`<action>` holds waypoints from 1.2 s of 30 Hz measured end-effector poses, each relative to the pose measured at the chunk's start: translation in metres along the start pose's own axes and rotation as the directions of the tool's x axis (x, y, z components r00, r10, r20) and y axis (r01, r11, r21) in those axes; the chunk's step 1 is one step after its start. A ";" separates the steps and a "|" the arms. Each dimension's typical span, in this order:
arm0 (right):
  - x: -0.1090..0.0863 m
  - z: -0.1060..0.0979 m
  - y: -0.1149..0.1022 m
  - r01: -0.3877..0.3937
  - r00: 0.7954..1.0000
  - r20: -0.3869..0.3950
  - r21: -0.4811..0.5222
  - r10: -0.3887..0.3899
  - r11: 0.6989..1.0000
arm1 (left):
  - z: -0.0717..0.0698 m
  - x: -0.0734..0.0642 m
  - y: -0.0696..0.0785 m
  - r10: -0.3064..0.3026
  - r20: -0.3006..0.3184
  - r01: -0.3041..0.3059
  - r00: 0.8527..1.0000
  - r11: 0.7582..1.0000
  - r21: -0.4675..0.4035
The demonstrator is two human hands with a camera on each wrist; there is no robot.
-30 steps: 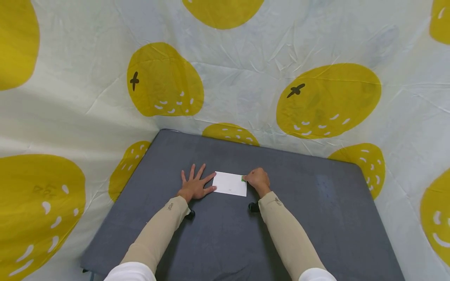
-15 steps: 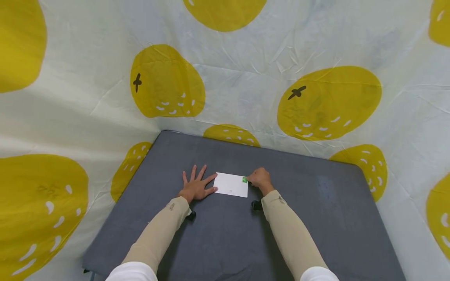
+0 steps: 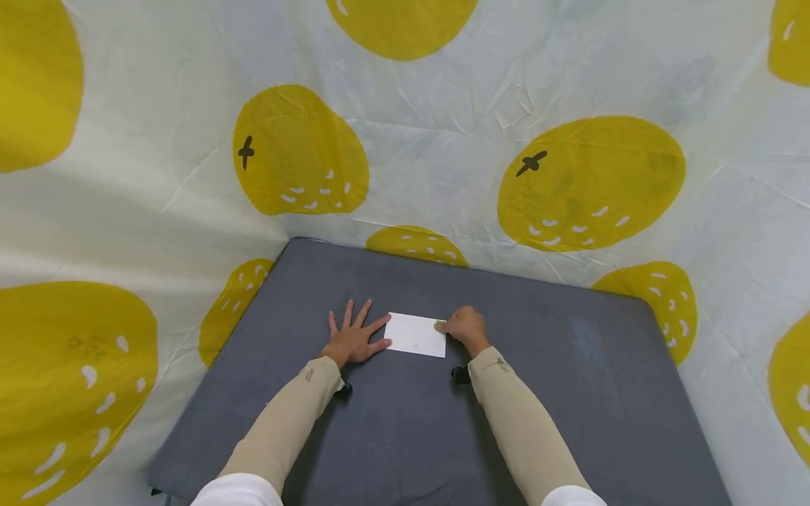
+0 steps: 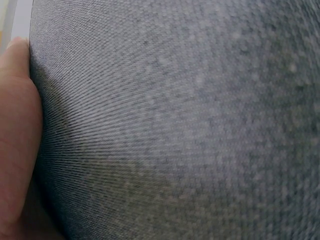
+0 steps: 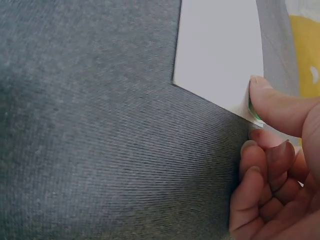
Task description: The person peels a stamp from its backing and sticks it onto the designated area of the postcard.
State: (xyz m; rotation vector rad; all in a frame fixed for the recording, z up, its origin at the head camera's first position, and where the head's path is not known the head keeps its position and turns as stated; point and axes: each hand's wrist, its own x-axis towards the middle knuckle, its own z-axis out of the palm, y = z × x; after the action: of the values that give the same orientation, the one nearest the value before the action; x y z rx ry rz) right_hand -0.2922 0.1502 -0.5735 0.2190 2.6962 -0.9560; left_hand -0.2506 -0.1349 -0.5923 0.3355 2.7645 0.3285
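A white rectangular sheet like a postcard or envelope (image 3: 410, 336) lies flat on the grey padded surface (image 3: 538, 379). Faint small marks show near its lower edge. My left hand (image 3: 351, 341) rests palm down beside it, fingers spread, thumb and index fingertips at its left edge. At the upper right corner, my right hand (image 3: 467, 329) presses with an extended thumb (image 5: 280, 107) on a small green stamp-like sticker (image 5: 253, 111), which it mostly covers. The other right fingers (image 5: 250, 192) are curled just past the sheet's edge, holding nothing.
A whitish cloth (image 3: 436, 154) printed with yellow fruit hangs behind and along both sides. It meets the back edge of the grey surface. A black wrist device (image 3: 460, 375) sits under the right cuff, and another (image 3: 344, 391) under the left.
The right thumb slid right off the green sticker, baring it half a second ago, and is now back left over it. The left hand and the sheet have stayed in place.
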 end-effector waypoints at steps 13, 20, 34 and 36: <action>0.004 -0.007 0.010 0.049 0.999 -0.014 -0.020 -0.049 0.999 | -0.003 0.001 0.002 -0.002 -0.001 0.002 1.000 1.000 0.014; 0.003 -0.010 0.012 -0.005 1.000 -0.015 0.019 0.005 1.000 | -0.002 0.002 0.002 -0.005 -0.003 0.005 1.000 1.000 0.006; -0.006 0.003 0.024 0.054 0.997 -0.073 0.423 -0.026 0.905 | -0.002 -0.003 0.004 -0.005 0.005 0.005 1.000 1.000 -0.004; -0.007 0.005 0.023 0.063 0.996 -0.078 0.425 -0.032 0.903 | -0.002 -0.003 0.004 -0.002 0.005 0.002 1.000 1.000 -0.008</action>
State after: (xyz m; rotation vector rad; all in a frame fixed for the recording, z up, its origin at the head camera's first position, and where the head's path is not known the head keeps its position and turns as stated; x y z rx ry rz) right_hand -0.2794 0.1644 -0.5888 0.2766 2.5250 -1.5783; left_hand -0.2481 -0.1323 -0.5883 0.3312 2.7577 0.3380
